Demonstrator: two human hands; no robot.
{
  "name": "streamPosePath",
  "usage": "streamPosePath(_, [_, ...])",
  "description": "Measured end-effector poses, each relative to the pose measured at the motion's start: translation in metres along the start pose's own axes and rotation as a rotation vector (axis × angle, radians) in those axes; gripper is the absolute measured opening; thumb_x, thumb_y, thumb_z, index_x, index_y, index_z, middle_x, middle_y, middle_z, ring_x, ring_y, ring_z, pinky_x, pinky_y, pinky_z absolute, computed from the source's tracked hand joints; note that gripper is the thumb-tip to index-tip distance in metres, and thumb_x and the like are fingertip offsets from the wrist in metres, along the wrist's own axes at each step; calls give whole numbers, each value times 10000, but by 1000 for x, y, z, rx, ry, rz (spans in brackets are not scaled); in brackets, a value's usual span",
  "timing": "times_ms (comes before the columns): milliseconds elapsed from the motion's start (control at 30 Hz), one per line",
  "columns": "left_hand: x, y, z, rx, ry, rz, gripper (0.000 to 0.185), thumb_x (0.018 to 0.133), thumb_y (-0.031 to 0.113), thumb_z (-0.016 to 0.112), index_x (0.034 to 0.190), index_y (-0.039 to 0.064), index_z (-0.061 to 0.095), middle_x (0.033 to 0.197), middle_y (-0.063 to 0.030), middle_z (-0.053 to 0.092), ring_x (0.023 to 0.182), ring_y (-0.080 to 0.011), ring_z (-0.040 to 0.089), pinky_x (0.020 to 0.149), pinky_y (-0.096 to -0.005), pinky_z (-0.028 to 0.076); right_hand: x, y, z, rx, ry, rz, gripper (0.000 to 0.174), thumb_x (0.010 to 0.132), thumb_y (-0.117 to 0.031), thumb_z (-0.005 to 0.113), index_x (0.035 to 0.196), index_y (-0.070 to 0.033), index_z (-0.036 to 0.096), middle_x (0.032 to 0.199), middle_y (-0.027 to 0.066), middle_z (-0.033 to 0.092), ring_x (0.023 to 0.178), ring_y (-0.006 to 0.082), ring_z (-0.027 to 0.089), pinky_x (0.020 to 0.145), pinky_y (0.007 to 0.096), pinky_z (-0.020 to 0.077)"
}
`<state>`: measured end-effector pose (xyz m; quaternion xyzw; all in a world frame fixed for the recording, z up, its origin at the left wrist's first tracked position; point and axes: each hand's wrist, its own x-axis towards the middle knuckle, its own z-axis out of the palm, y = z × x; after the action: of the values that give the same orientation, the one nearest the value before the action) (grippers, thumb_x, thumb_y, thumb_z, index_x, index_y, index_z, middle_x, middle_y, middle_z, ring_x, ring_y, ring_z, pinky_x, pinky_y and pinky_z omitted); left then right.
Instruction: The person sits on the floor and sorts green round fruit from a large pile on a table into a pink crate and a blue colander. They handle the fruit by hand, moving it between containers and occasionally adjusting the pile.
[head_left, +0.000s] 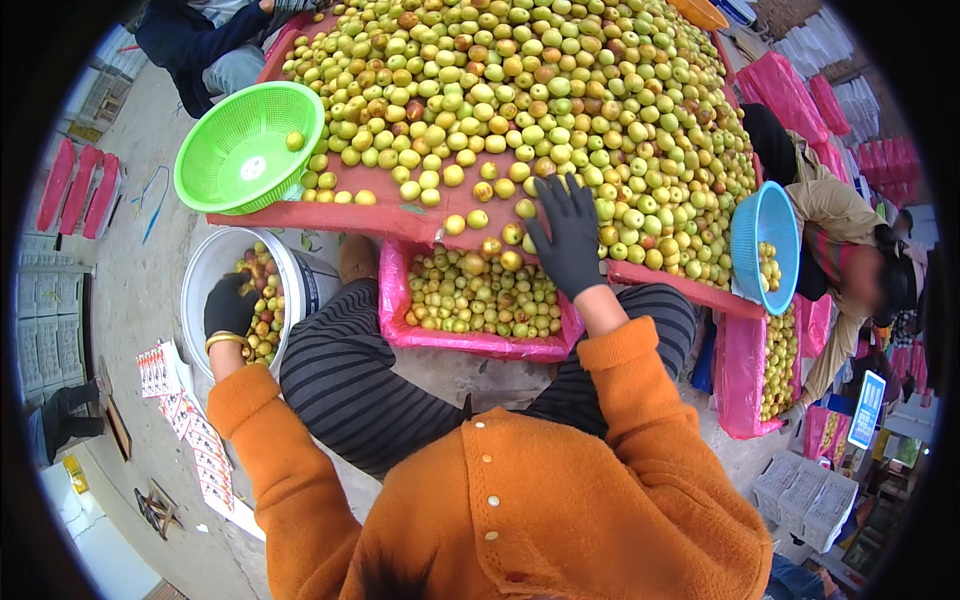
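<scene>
My right hand (566, 236), in a black glove, rests fingers apart on the near edge of a large heap of green-yellow jujubes (540, 90). The heap lies on a red-covered table (322, 216). Directly below, between my knees, a crate lined with pink plastic (480, 346) holds more jujubes. My left hand (231, 306), also gloved in black, reaches into a white bucket (193, 270) at my left. Browner, redder jujubes (264, 319) lie in that bucket. Whether the left fingers grip a fruit is hidden.
A bright green basket (217, 157) with one jujube sits at the table's left corner; a blue basket (754, 247) hangs over the right edge. A co-worker (847, 225) reaches to another pink-lined crate (739, 375). Another person (217, 45) sits far left. Printed label sheets (206, 450) lie on the floor.
</scene>
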<state>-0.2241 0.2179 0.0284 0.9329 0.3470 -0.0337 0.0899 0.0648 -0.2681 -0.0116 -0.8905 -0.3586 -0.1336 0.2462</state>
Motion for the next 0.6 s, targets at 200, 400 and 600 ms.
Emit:
streamPosePath(200, [16, 54, 1, -236, 48, 50, 502, 835, 362, 735, 1215, 34, 712, 1160, -204, 722, 1070, -353, 693, 945, -413, 530, 23, 26, 36, -187, -19, 91, 577, 981, -457, 566, 1490, -191, 515, 1571, 179, 422, 1472, 442, 309, 1242, 519, 189])
streamPosePath(400, [40, 233, 2, -412, 151, 619, 434, 918, 290, 720, 1271, 53, 633, 1254, -188, 656, 1170, -365, 628, 995, -430, 498, 0, -22, 32, 22, -146, -151, 576, 945, -399, 640, 1470, -191, 529, 1545, 139, 466, 1466, 414, 348, 1214, 570, 244])
streamPosePath(600, [94, 314, 62, -316, 239, 651, 751, 891, 453, 723, 1481, 57, 483, 1427, -237, 535, 1345, -378, 492, 1098, -443, 418, 23, -20, 17, 148, -26, -150, 487, 925, -241, 669, 1392, -122, 595, 1435, 133, 576, 1380, 349, 484, 1170, 501, 359])
